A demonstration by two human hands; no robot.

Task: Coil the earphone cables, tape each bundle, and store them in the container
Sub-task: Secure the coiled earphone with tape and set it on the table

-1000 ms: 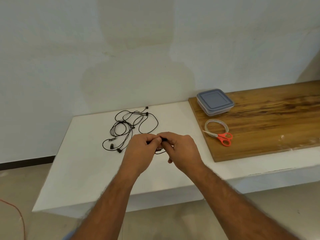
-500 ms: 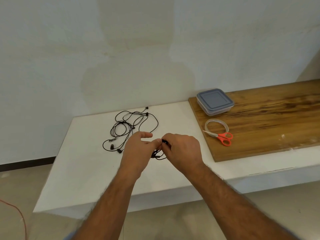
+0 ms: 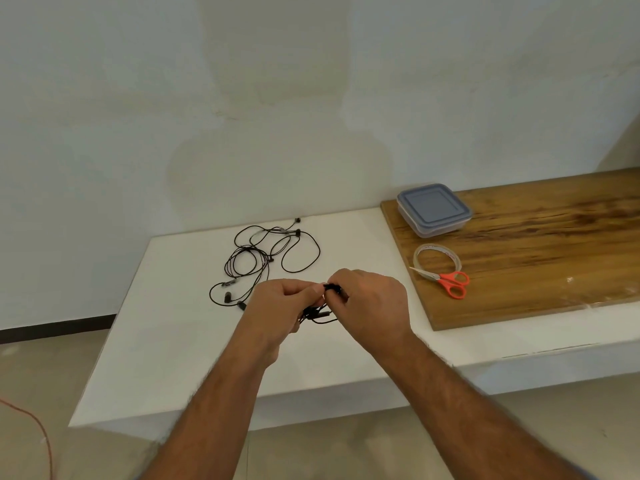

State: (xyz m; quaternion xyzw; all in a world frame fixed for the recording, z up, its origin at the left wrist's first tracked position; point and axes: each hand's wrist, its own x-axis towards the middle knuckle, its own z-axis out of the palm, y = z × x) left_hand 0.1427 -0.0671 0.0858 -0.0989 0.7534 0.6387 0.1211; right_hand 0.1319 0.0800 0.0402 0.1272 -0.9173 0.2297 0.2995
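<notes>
Black earphone cables (image 3: 266, 258) are lying on a white table (image 3: 166, 341); orange-handled scissors (image 3: 450, 284) are resting on streaked brown wood (image 3: 536, 254).

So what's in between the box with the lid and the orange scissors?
In the head view, the tape roll lies on the wooden board, between the lidded container and the scissors.

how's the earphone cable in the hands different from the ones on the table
The held cable is gathered into a small bundle, gripped by the left hand and right hand; the loose cables sprawl in wide tangled loops, untouched, farther back on the white table. Both are thin and black.
</notes>
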